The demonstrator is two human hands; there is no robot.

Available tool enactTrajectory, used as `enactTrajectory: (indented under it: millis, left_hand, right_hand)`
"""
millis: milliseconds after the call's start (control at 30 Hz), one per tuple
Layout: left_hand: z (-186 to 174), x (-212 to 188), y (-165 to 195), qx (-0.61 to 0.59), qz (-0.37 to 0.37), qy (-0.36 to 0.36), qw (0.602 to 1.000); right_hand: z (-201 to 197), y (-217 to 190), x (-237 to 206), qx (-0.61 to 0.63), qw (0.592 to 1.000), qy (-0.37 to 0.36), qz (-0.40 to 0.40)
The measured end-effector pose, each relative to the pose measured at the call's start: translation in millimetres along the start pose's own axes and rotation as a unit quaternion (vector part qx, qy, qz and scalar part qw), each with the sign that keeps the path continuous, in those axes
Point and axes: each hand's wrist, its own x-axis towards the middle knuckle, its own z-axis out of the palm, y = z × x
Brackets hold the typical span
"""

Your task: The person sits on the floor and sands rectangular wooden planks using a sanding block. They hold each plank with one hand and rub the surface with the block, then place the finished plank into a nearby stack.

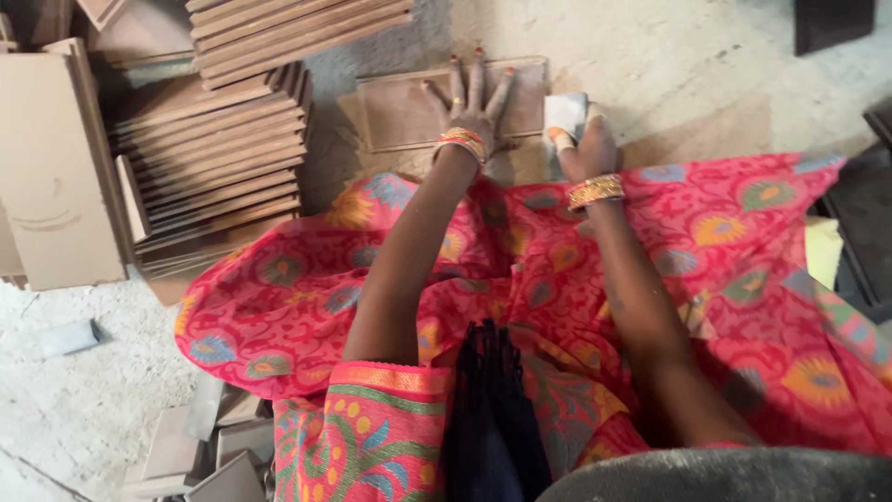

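Observation:
A brown wooden panel (400, 116) lies flat on the floor in front of me. My left hand (472, 102) presses on it, palm down with fingers spread, gold and red bangles at the wrist. Beside the panel's right end, my right hand (587, 144) grips a small whitish sanding block (565, 112) whose edge rests against the panel. A second board shows under the panel. My red flowered cloth (725, 232) covers my lap below both arms.
A tall stack of similar wooden panels (218, 158) stands at the left, with more stacked at the top (288, 33). A pale board (51, 167) leans far left. Small blocks (209, 446) lie at bottom left. The concrete floor (650, 56) is dusty.

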Motion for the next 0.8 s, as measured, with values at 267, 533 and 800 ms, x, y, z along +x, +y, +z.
enactTrajectory:
  millis: [267, 533, 800]
  left_hand:
    - [-8, -1, 8, -0.074, -0.007, -0.130, 0.989]
    - [-31, -6, 8, -0.064, -0.014, -0.098, 0.993]
    - [-36, -3, 11, 0.002, -0.024, -0.019, 1.000]
  right_hand:
    - [-1, -21, 28, -0.070, 0.993, 0.035, -0.086]
    - [-21, -56, 80, -0.084, 0.993, -0.031, -0.081]
    - [-24, -43, 6, -0.043, 0.998, 0.001, -0.037]
